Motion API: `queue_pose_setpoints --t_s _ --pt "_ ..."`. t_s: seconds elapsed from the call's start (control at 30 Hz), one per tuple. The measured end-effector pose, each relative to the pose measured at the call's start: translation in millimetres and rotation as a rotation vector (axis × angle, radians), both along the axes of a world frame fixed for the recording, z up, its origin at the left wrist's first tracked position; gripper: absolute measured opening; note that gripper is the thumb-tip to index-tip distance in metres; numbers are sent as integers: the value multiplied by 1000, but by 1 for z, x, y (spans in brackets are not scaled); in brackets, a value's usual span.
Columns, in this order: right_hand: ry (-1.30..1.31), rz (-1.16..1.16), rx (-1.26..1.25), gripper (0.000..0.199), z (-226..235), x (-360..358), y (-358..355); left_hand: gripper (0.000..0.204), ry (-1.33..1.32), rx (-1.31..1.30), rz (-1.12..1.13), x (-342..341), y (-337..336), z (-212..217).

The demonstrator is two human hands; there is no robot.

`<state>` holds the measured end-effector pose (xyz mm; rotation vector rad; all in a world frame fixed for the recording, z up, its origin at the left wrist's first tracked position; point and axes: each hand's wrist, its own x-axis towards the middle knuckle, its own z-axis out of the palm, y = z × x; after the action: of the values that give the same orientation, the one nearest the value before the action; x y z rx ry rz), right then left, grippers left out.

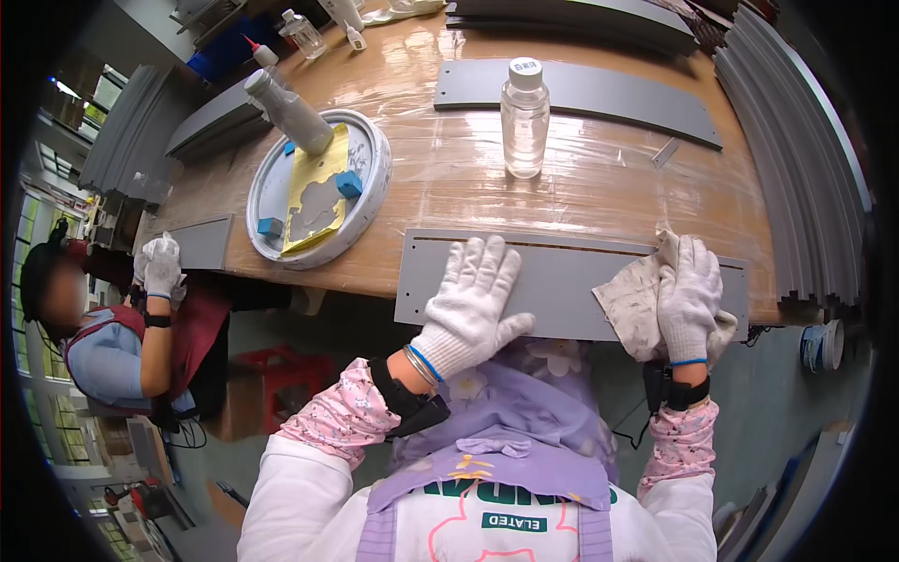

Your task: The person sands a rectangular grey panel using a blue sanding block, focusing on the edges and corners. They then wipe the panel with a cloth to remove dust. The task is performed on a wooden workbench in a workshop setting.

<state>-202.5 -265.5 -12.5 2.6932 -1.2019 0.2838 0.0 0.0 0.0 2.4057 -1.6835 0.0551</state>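
Note:
A long grey panel (562,295) with a narrow slot along its far edge lies at the table's near edge. My left hand (475,304), in a white knit glove, rests flat on its left part with the fingers spread. Toward the panel's right end, my right hand (688,295), gloved too, is closed over a stained off-white rag (632,295) and presses it on the surface. The rag's folds hide part of the panel there. Beyond the panel stands a capped clear bottle (526,126) of colourless liquid.
A round white lid (377,178) holds a yellow sheet with grey paste, blue blocks and a grey bottle (290,112). Another grey panel (581,94) lies farther back. Stacked grey panels (791,159) line the right side. A co-worker's gloved hands (161,267) are at the left.

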Motion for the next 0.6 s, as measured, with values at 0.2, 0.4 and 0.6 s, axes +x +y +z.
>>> queue_pose_setpoints --t_s 0.2,0.4,0.6 --pt "-17 -23 -46 59 -3 -3 -5 74 252 -64 -264 -18 -6 11" --pt "-141 211 8 62 11 72 67 72 -122 19 233 62 8 -1" --pt "-85 696 481 67 25 100 121 67 -112 48 165 51 24 -11"
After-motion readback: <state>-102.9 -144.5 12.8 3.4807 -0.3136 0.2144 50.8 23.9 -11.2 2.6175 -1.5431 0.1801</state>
